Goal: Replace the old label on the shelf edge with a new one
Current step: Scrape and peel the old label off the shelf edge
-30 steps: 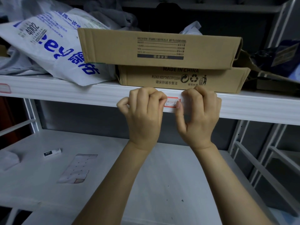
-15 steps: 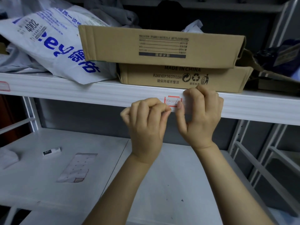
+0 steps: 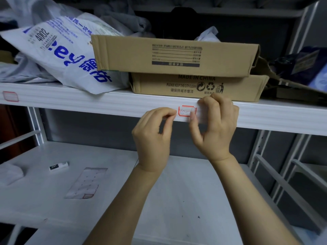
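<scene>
White metal shelving fills the view, and its white metal shelf edge (image 3: 70, 101) runs across the middle of the frame. Below it, a pale lower shelf board (image 3: 177, 191) spreads over the bottom half. On the upper shelf, centre and right, two flattened brown cardboard boxes (image 3: 173, 53) lie stacked. A white plastic courier bag with blue print (image 3: 58, 50) slumps against them at upper left.

Two bare forearms rise from the bottom edge. The right hand (image 3: 217, 124) has its fingers curled at the top of the shelf edge, and its thumb tip presses the right end of the red-bordered white paper label (image 3: 185, 112). That label sits flat on the front of the shelf edge, right of centre, just under the lower box. The left hand (image 3: 154, 135) is curled too, thumb and forefinger pinched together just beside the label's left end. I cannot tell whether they hold anything.

On the lower shelf at left lies a white sticker sheet (image 3: 86, 183) with one red-bordered sticker at its bottom corner. Near it are a crumpled white wad (image 3: 10, 172) and a small white stick with a black band (image 3: 59, 166). A second red-bordered label (image 3: 10, 96) sits at the far left of the shelf edge.
</scene>
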